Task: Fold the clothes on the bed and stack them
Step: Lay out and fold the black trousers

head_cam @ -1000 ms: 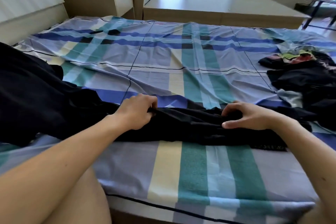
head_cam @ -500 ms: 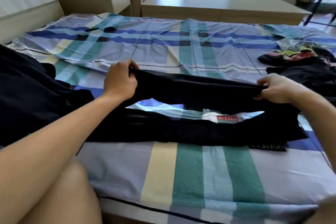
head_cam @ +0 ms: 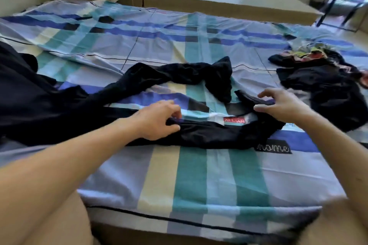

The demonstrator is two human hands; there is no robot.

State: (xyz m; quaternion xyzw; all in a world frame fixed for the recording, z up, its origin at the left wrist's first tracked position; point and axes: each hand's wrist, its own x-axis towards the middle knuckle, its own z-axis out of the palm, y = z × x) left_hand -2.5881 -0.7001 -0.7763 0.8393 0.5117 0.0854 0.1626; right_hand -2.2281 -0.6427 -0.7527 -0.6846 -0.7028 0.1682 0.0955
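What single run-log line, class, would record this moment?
black garment: spread in a loop on bed | left hand: pinches near edge | right hand: fingers spread above garment, holding nothing | dark pile: unfolded, far right

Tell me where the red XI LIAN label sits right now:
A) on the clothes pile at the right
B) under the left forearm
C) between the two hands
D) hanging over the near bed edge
C: the red label shows by the black garment, between the left hand and the right hand.
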